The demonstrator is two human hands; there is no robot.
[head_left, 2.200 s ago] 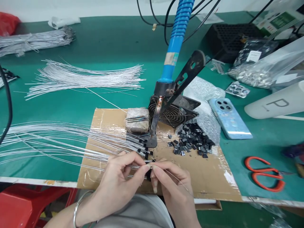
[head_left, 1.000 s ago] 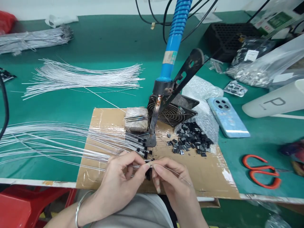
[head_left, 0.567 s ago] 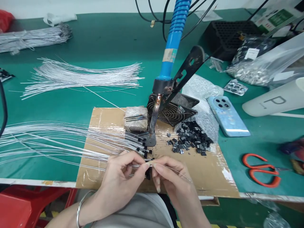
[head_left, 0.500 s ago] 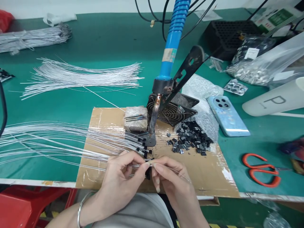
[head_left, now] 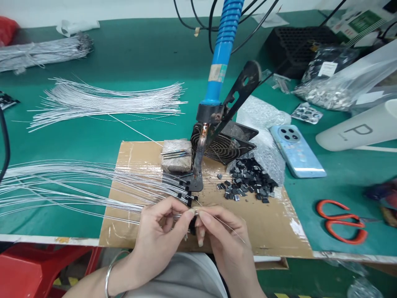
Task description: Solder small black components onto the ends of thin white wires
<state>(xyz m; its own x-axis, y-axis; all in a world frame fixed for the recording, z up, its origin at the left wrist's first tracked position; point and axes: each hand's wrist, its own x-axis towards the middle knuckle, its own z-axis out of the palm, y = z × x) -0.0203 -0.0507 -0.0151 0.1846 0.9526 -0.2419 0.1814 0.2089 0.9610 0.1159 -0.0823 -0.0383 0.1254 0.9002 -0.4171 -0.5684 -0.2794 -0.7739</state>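
Observation:
My left hand (head_left: 166, 238) pinches the end of a thin white wire between thumb and forefinger, over the front of the cardboard sheet (head_left: 266, 231). Close against it, my right hand (head_left: 225, 231) is also closed on a thin wire (head_left: 231, 229), whose tail slants down to the right across the fingers. The fingertips nearly meet, and the exact joint between them is too small to make out. Just behind the hands, several white wires (head_left: 130, 182) end in small black connectors (head_left: 187, 194). A blue-handled soldering iron (head_left: 214, 82) stands in its holder, tip pointing down.
Loose black pieces (head_left: 248, 182) are heaped on the cardboard's right. Behind are a small fan (head_left: 221, 145) and a wrapped block (head_left: 176, 155). A phone (head_left: 297, 151), red-handled scissors (head_left: 341, 223) and a white tumbler (head_left: 356, 126) stand or lie at right; a wire bundle (head_left: 108, 99) lies back left.
Both hands stay pinched together in nearly the same place, with the right fingers shifted slightly left. The whole view has moved a little.

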